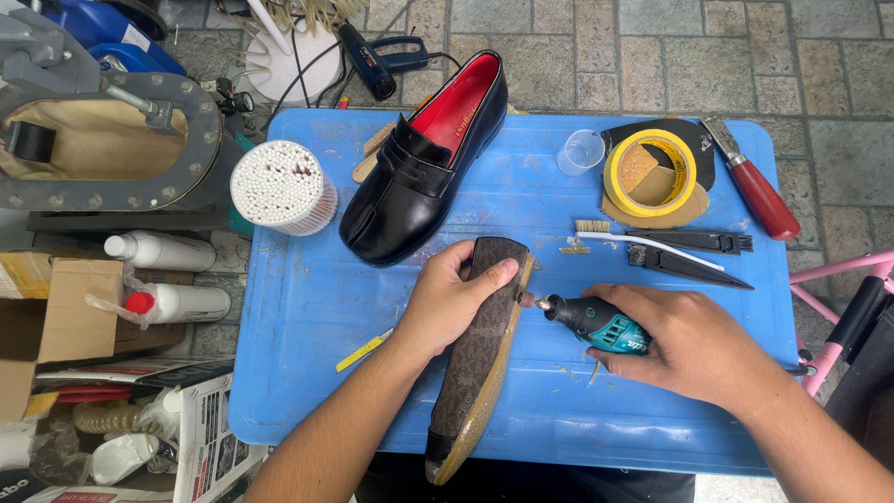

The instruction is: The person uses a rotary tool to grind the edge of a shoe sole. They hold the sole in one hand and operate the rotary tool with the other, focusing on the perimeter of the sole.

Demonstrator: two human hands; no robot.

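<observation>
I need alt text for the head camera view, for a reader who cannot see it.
On a blue table, the left hand holds a brown shoe on its edge while the right hand presses a teal rotary tool to its sole. Behind them lie a black loafer and yellow tape.

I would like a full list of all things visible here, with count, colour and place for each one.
flat shoe: 1, brown patterned, tan sole edge, held on its side at table front
rotary tool: 1, teal and black, tip at the flat shoe's sole edge
loafer: 1, black, red lining, table centre back
table: 1, blue
cotton swab tub: 1, white, table's left edge
tape roll: 1, yellow, back right
plastic cup: 1, clear, beside the tape roll
knife: 1, red handle, far right
brushes: 2 or 3, white and black, right of centre
bottles: 2, white, floor left
left hand: grips the flat shoe
right hand: grips the rotary tool
</observation>
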